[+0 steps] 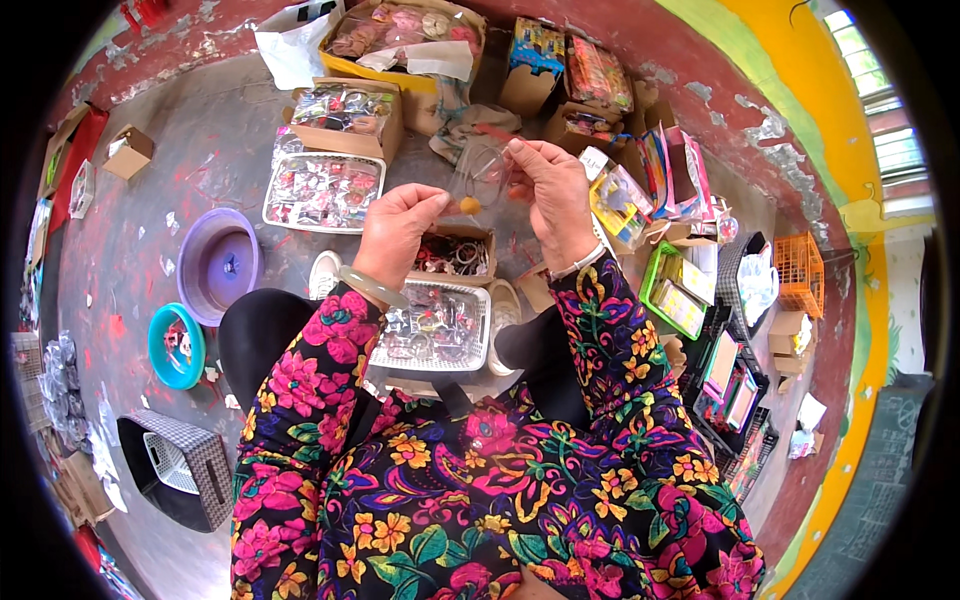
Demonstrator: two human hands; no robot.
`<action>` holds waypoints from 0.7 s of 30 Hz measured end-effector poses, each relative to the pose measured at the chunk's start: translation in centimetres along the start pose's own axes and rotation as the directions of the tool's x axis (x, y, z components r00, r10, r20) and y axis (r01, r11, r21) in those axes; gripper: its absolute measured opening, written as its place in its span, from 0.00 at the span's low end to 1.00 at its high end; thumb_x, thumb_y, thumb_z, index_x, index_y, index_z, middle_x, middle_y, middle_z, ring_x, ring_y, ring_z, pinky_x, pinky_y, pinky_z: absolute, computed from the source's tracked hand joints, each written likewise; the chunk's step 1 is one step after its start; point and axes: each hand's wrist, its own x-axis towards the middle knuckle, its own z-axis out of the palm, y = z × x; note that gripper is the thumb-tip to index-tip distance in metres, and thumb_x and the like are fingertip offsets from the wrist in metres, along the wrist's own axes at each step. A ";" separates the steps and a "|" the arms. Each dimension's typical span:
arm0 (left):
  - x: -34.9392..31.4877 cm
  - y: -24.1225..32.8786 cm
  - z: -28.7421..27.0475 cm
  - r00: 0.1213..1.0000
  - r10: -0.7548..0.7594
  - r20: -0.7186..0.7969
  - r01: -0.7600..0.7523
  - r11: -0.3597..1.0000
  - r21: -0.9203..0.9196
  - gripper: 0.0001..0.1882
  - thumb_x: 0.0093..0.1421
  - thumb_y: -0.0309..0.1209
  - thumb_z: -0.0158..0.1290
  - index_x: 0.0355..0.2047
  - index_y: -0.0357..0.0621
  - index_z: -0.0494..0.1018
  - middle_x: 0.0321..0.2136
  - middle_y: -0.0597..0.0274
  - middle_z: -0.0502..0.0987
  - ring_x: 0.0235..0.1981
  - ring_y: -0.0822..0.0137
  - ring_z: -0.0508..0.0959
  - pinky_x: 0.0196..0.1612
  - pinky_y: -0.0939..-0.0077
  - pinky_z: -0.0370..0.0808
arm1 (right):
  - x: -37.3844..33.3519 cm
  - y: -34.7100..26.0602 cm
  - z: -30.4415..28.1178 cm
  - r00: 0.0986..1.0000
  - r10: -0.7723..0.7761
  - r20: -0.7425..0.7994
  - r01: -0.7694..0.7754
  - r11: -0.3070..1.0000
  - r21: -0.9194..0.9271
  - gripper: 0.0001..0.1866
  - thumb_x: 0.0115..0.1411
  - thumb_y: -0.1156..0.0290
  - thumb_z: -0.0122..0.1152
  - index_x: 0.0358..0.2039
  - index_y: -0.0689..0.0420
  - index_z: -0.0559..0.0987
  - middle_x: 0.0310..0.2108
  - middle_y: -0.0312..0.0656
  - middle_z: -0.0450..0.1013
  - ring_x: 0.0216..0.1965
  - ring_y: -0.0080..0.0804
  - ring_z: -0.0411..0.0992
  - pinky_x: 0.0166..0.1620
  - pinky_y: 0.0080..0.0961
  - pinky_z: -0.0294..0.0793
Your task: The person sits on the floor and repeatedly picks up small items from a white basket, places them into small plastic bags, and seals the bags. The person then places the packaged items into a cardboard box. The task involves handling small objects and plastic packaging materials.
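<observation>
I hold a small transparent plastic bag (478,178) up between my hands, above the boxes by my feet. My left hand (395,225) pinches at its left side, thumb against forefinger. A small round mustard-yellow piece (469,205) shows by those fingertips; whether it is inside the bag I cannot tell. My right hand (556,195) is closed on the bag's right edge, and a brownish bit shows under its fingers. Beneath the hands stands a cardboard box (490,262) of dark, ring-like pieces. Nearer to me is a white basket (478,340) of small bagged items.
Another white basket (270,212) and open cartons (392,125) stand ahead on the left. A purple basin (250,250) and a teal basin (155,345) are farther left. At right are a green tray (655,270), a black crate (745,425) and an orange crate (800,275).
</observation>
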 end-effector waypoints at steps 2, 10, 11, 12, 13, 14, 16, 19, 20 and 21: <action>-0.1 0.5 0.5 0.999 0.036 -0.011 -0.036 0.999 0.007 0.06 0.57 0.29 0.52 0.32 0.38 0.74 0.28 0.63 0.77 0.29 0.79 0.73 0.33 0.87 0.67 | -0.3 0.0 0.1 0.997 -0.067 -0.037 0.066 0.997 -0.026 0.09 0.56 0.66 0.57 0.29 0.60 0.76 0.23 0.37 0.74 0.23 0.24 0.74 0.21 0.13 0.67; -1.0 1.8 1.5 0.953 -0.286 0.097 0.301 0.880 -0.367 0.09 0.57 0.31 0.51 0.38 0.44 0.71 0.36 0.60 0.76 0.37 0.71 0.75 0.31 0.85 0.70 | -0.8 -0.5 0.8 0.999 -0.049 -0.010 0.050 0.997 0.062 0.08 0.57 0.67 0.56 0.29 0.60 0.76 0.24 0.37 0.74 0.24 0.24 0.74 0.22 0.13 0.66; -1.1 1.6 1.5 0.940 -0.310 0.145 0.342 0.859 -0.382 0.09 0.57 0.31 0.51 0.39 0.44 0.70 0.36 0.60 0.76 0.38 0.71 0.75 0.29 0.85 0.70 | -0.8 -0.4 0.9 0.999 -0.041 -0.004 0.041 0.996 0.078 0.09 0.57 0.67 0.56 0.29 0.59 0.76 0.24 0.37 0.74 0.24 0.24 0.74 0.22 0.14 0.67; -1.1 1.4 1.6 0.923 -0.332 0.194 0.383 0.836 -0.394 0.10 0.57 0.31 0.52 0.39 0.45 0.70 0.37 0.60 0.76 0.39 0.70 0.75 0.28 0.86 0.70 | -0.7 -0.1 1.1 0.999 -0.033 0.002 0.033 0.995 0.094 0.09 0.57 0.67 0.56 0.30 0.59 0.76 0.24 0.37 0.74 0.24 0.24 0.74 0.22 0.14 0.67; -1.1 1.2 1.6 0.927 -0.310 0.211 0.370 0.843 -0.391 0.09 0.57 0.31 0.52 0.39 0.45 0.70 0.37 0.60 0.76 0.40 0.70 0.75 0.27 0.86 0.69 | -0.7 0.1 1.1 1.000 -0.026 0.006 0.025 0.994 0.109 0.09 0.57 0.66 0.56 0.30 0.59 0.76 0.24 0.36 0.74 0.24 0.23 0.74 0.23 0.14 0.67; -1.1 1.0 1.7 0.930 -0.287 0.228 0.357 0.850 -0.387 0.09 0.57 0.31 0.51 0.38 0.45 0.70 0.36 0.60 0.76 0.41 0.70 0.75 0.27 0.86 0.69 | -0.7 0.2 1.2 1.000 -0.021 0.018 0.019 0.994 0.108 0.09 0.57 0.66 0.56 0.30 0.59 0.76 0.25 0.36 0.74 0.25 0.23 0.74 0.23 0.14 0.67; -1.1 0.8 1.8 0.940 -0.262 0.217 0.329 0.863 -0.384 0.09 0.57 0.31 0.51 0.38 0.45 0.70 0.35 0.60 0.76 0.41 0.69 0.75 0.26 0.86 0.69 | -0.9 0.2 1.3 0.999 -0.015 0.040 0.010 0.994 0.107 0.09 0.57 0.66 0.56 0.30 0.59 0.76 0.26 0.36 0.74 0.25 0.23 0.74 0.24 0.15 0.68; -1.1 0.7 1.8 0.957 -0.244 0.156 0.287 0.876 -0.387 0.08 0.58 0.31 0.51 0.38 0.45 0.70 0.34 0.60 0.76 0.41 0.69 0.75 0.26 0.86 0.69 | -0.9 0.3 1.2 0.999 0.004 0.042 -0.010 0.990 0.138 0.09 0.57 0.66 0.57 0.31 0.59 0.75 0.26 0.36 0.74 0.27 0.22 0.74 0.26 0.14 0.68; -1.1 0.6 1.7 0.960 -0.234 0.151 0.276 0.877 -0.393 0.08 0.58 0.31 0.50 0.38 0.45 0.70 0.34 0.60 0.76 0.41 0.69 0.75 0.26 0.86 0.69 | -0.8 0.3 1.3 0.998 0.012 0.059 -0.020 0.990 0.140 0.09 0.56 0.66 0.57 0.32 0.59 0.75 0.27 0.36 0.74 0.28 0.21 0.73 0.26 0.14 0.68; -1.1 0.6 1.7 0.964 -0.224 0.146 0.265 0.878 -0.399 0.08 0.58 0.31 0.50 0.38 0.45 0.70 0.34 0.61 0.76 0.41 0.70 0.75 0.26 0.86 0.69 | -0.8 0.4 1.3 0.997 0.021 0.075 -0.031 0.990 0.141 0.09 0.56 0.67 0.57 0.32 0.58 0.75 0.27 0.35 0.74 0.29 0.21 0.73 0.27 0.14 0.68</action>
